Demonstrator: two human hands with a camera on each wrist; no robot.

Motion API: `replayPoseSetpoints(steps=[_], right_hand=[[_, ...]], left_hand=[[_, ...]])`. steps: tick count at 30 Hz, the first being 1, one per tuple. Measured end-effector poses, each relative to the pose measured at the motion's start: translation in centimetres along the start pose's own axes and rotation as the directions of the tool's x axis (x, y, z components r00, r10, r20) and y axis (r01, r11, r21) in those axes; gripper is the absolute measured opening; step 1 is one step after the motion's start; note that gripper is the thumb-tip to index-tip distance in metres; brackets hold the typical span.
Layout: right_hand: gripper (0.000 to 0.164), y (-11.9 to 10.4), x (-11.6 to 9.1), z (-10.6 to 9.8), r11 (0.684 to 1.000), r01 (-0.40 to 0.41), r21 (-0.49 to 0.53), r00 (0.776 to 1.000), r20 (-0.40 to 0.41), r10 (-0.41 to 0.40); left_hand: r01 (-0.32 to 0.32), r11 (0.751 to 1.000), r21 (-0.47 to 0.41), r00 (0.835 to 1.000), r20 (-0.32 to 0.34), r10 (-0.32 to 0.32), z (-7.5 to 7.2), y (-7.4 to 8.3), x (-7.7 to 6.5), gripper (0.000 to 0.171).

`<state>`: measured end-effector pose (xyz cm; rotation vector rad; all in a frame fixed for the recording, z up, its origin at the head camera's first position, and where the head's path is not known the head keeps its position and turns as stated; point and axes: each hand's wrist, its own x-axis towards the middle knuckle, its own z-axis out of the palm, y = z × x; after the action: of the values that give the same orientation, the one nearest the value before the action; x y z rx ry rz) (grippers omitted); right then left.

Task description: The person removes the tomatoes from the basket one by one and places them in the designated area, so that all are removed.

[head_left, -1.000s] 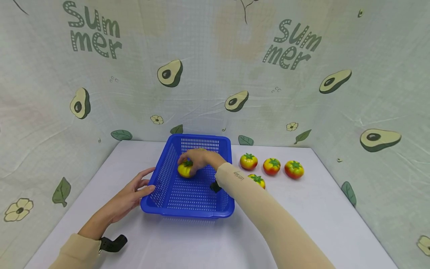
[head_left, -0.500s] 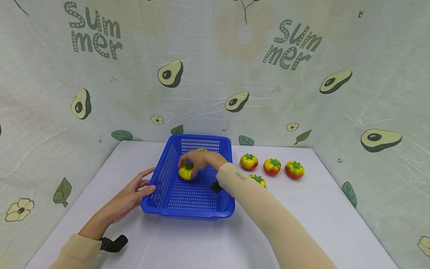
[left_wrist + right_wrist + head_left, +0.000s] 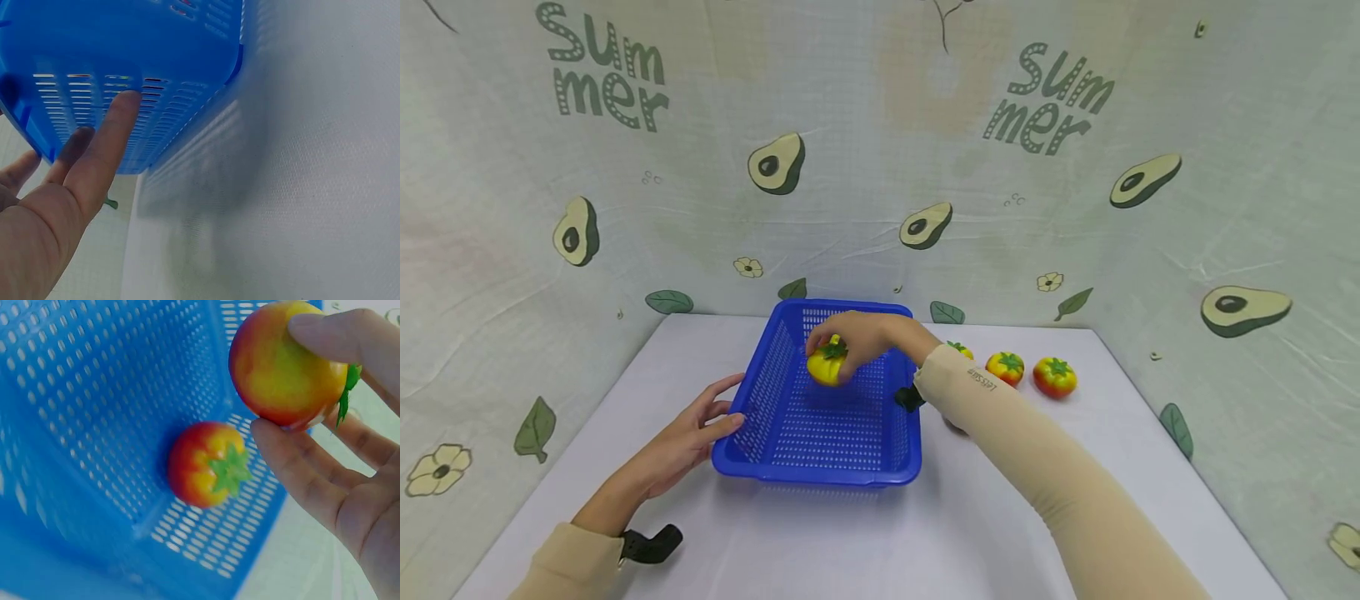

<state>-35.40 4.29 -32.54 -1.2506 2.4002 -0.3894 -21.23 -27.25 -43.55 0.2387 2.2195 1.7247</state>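
Observation:
My right hand (image 3: 859,337) grips a red-and-yellow tomato (image 3: 284,365) with a green leafy top, thumb on one side and fingertips on the other. It holds this tomato over the inside of the blue plastic basket (image 3: 820,477). A second tomato (image 3: 203,464) lies in the basket, near a wall in the right wrist view; the hand largely hides it in the head view. At the basket's left side, my left hand (image 3: 698,425) holds the rim, thumb over the edge and fingers against the outer wall. In the left wrist view one straight finger (image 3: 103,147) touches the slotted wall.
To the basket's right on the white table (image 3: 1120,500) sit more tomatoes: one (image 3: 1055,377) fully visible, one (image 3: 1004,367) and another (image 3: 961,350) partly behind the right sleeve. A printed cloth (image 3: 850,108) encloses the table's back and sides.
My right hand has lifted the tomato from the basket floor and moved up and slightly right. The right forearm swings right, covering more of the table tomatoes. My left hand stays put.

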Motion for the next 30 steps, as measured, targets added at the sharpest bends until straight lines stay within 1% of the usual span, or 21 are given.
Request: replayPoseSetpoints(steps=[4, 7, 11, 16, 21, 26, 30], right_hand=[[0.055, 0.2, -1.4, -0.9, 1.000, 0.012, -0.017, 1.000, -0.009, -0.013], [0.055, 0.3, -2.9, -1.8, 0.999, 0.028, -0.037, 1.000, -0.011, -0.028], [0.056, 0.7, -5.5, -2.9, 0.999, 0.027, -0.042, 0.999, -0.020, -0.027], [0.056, 2.0, -9.1, -3.6, 1.000, 0.005, -0.029, 0.998, -0.066, -0.007], [0.058, 4.0, -12.6, -3.4, 0.999, -0.050, -0.009, 0.994, -0.094, 0.049], [0.057, 5.8, -15.6, -2.7, 0.995, -0.097, 0.007, 0.989, -0.108, 0.097], [0.056, 6.9, -17.9, -2.1, 0.990, -0.140, 0.033, 0.982, -0.120, 0.143]], left_hand=[[0.000, 1.000, 0.001, 1.000, -0.003, 0.000, 0.0, -0.1, -0.1, 0.077], [-0.002, 1.000, 0.002, 1.000, -0.001, 0.002, 0.0, -0.1, -0.1, 0.077], [-0.004, 1.000, 0.001, 1.000, 0.000, 0.004, 0.0, 0.0, 0.0, 0.076], [-0.001, 1.000, 0.000, 1.000, 0.002, 0.001, 0.1, 0.1, 0.0, 0.077], [0.003, 1.000, 0.007, 1.000, -0.002, -0.003, 0.1, 0.2, 0.1, 0.077], [0.002, 1.000, 0.006, 1.000, -0.002, -0.002, 0.0, 0.1, 0.1, 0.077], [0.002, 1.000, -0.005, 1.000, 0.005, -0.002, 0.0, 0.2, 0.2, 0.076]])
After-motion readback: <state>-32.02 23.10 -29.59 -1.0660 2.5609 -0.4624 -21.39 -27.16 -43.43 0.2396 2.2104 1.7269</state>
